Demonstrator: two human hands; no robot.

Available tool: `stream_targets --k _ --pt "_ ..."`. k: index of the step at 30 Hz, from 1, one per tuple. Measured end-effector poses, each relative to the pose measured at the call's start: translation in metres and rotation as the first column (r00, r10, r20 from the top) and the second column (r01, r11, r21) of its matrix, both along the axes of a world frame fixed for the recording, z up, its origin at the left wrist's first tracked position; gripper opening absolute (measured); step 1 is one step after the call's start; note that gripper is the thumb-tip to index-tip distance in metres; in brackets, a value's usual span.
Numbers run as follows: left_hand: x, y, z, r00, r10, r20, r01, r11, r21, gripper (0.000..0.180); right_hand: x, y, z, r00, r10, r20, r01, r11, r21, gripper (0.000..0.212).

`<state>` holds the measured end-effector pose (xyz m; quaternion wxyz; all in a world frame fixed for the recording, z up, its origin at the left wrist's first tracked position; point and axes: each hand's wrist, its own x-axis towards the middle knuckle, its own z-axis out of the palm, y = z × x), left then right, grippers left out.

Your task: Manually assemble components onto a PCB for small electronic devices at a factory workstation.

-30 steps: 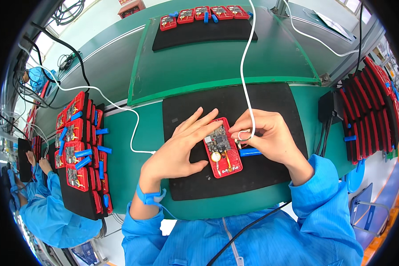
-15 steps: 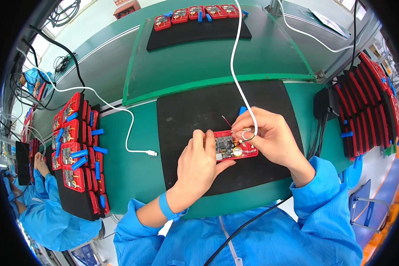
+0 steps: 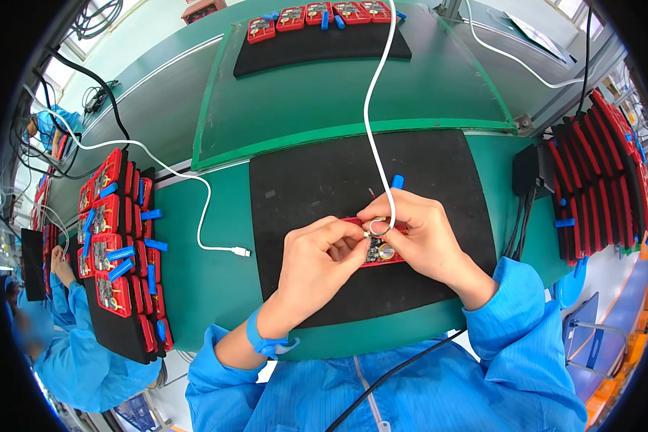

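Observation:
A circuit board [image 3: 374, 254] in a red tray [image 3: 399, 258] lies on the black mat, partly hidden under both hands. A round, coin-like part [image 3: 387, 251] shows on the board. The white cable [image 3: 371, 115] hangs from above, its lower end at the fingers of my right hand [image 3: 426, 234], which are pinched on it. A thin loop of wire [image 3: 379, 226] stands out between the hands. My left hand [image 3: 320, 255] is closed, thumb and forefinger pinching a tiny white connector [image 3: 368, 233] over the board's left part. A blue clip-like piece [image 3: 397, 181] sits just beyond the right hand.
Stacked red trays with boards [image 3: 109, 291] stand on the left; more trays on black foam [image 3: 599, 165] rise at the right beside a black box [image 3: 531, 170]. A loose white cable plug [image 3: 240, 251] lies left of the mat [image 3: 295, 180]. A co-worker's hand [image 3: 63, 266] is far left.
My left hand has left the tray's left edge and moved its fingertips over the board to meet the right hand. The right hand has shifted slightly left with the cable.

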<state>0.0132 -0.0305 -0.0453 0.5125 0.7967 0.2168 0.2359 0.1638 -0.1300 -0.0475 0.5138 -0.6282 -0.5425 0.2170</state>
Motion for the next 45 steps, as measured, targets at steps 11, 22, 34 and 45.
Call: stream_targets --k 11,22,34,45 --pt "-0.003 0.007 -0.004 0.999 0.001 -0.050 -0.007 0.993 -0.118 0.010 0.008 -0.005 -0.004 0.925 0.038 -0.379 -0.056 0.998 -0.037 0.011" --pt "-0.003 0.000 -0.009 0.998 0.053 -0.026 -0.052 0.997 0.057 0.010 0.003 -0.006 -0.009 0.997 -0.039 -0.062 0.039 0.999 0.004 0.012" --pt "-0.004 0.000 -0.012 0.998 0.061 0.033 -0.063 0.996 0.058 0.012 -0.002 -0.002 -0.013 0.998 -0.064 0.027 0.061 0.995 0.077 0.010" --pt "-0.004 0.000 -0.012 0.999 0.046 0.016 -0.047 0.995 0.083 0.012 -0.001 -0.002 -0.015 0.997 -0.061 0.038 0.058 0.994 0.088 0.010"
